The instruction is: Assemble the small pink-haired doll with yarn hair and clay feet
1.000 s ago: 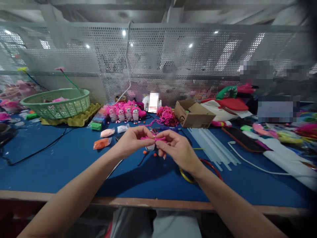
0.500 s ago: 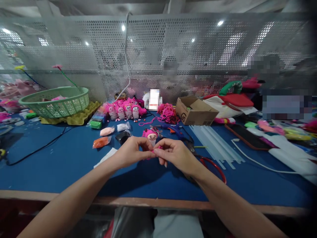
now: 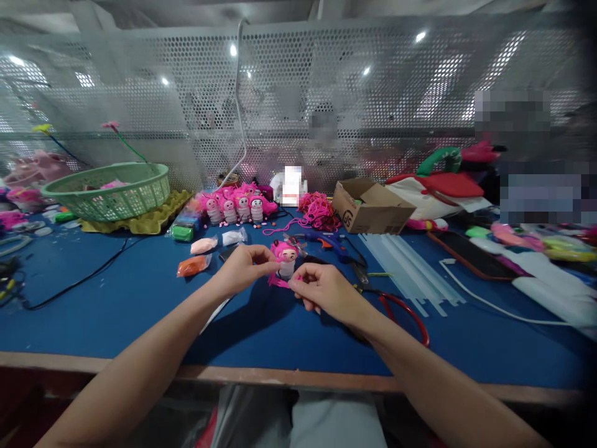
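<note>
A small doll [image 3: 288, 269] with pink yarn hair, a painted face and a white wrapped body stands on the blue table in front of me. My left hand [image 3: 248, 269] reaches in from its left, thumb and fingers closed on the side of its body. My right hand [image 3: 324, 289] is low on the doll's right, with thumb and forefinger pinched on a bit of pink yarn [image 3: 280, 283] by its base. The very tips of that pinch are small and partly hidden. Several similar pink dolls [image 3: 242, 208] stand in a row farther back.
Glue gun [image 3: 333, 244] and red-handled pliers [image 3: 408, 311] lie right of the doll, beside translucent sticks [image 3: 401, 267]. Behind are pink yarn [image 3: 317, 211] and a cardboard box [image 3: 370, 208]. Clay packets [image 3: 193, 266] lie left, near a green basket [image 3: 107, 196]. A phone [image 3: 471, 255] lies right.
My hands were together in front of the doll over a small pink piece. Now they are apart, the left moved up and left to the doll's side, uncovering its body.
</note>
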Demonstrator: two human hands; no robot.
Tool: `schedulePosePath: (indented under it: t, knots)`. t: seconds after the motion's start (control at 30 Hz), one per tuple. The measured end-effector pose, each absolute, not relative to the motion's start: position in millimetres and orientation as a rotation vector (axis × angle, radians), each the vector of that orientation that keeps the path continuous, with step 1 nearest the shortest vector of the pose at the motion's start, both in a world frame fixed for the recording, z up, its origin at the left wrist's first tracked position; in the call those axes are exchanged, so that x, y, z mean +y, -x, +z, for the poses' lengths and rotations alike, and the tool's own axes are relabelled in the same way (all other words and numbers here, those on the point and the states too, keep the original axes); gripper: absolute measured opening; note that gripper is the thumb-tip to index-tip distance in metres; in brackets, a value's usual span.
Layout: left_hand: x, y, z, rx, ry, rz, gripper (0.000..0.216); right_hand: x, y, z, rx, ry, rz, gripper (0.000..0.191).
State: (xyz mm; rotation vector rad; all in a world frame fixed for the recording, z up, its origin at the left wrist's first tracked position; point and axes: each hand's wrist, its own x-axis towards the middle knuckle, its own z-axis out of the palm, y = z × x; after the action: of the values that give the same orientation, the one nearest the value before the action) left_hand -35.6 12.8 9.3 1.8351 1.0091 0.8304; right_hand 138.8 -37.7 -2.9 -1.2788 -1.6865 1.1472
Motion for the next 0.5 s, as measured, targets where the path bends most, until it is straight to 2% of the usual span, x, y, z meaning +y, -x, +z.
schedulePosePath:
  t: [0.17, 0.33, 0.5]
  knots:
    - [22, 37, 4, 1.081, -1.800, 0.896, 0.031, -36, -136, -7, -1.849, 1.364, 1.087, 0.015]
    - [23, 34, -3, 1.128, -1.875, 0.863, 0.027, -34, -139, -11, -2.095, 1.439, 0.670, 0.009]
    - [25, 32, -8, 1.125, -1.992, 0.883, 0.026, -34, -144, -10, -2.088, 1.521, 0.429, 0.011]
